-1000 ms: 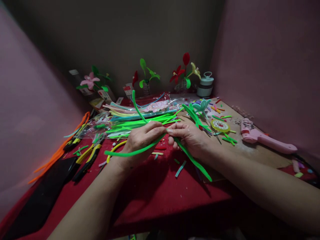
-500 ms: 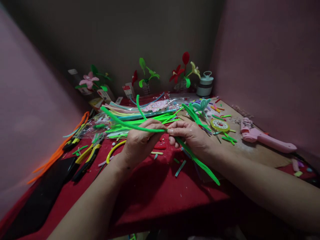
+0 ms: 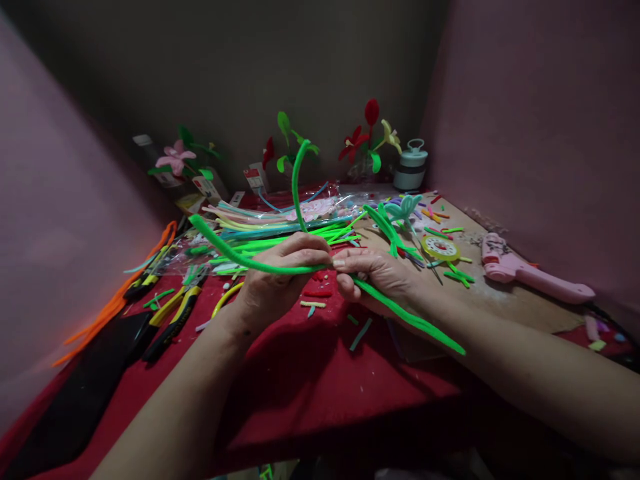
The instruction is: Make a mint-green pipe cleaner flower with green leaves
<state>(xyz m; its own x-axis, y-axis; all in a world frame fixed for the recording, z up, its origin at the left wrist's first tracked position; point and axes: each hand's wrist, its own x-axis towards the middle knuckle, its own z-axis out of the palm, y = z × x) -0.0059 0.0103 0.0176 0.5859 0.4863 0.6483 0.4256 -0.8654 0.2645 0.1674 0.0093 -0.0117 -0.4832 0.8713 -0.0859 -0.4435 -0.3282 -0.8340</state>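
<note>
Bright green pipe cleaners (image 3: 400,311) are held between both hands above the red cloth. My left hand (image 3: 285,267) is closed on them, with one long end curving out to the left and another standing up behind its fingers. My right hand (image 3: 370,270) pinches them with thumb and fingertips close against the left fingertips; the joined strands run out below it toward the right forearm. The exact spot where they meet is mostly hidden by the fingers. Behind the hands lies a bundle of green pipe cleaners (image 3: 240,257).
Pliers (image 3: 180,310) and orange pipe cleaners (image 3: 120,297) lie left. On the right are a pink tool (image 3: 535,277), a yellow dial (image 3: 441,248) and a folded green piece (image 3: 385,227). Fuzzy flowers (image 3: 353,143) and a lidded container (image 3: 411,167) stand at the back.
The upright green end has swung higher and to the right. The left end has shifted slightly left, and the tail below my right hand has moved right and up.
</note>
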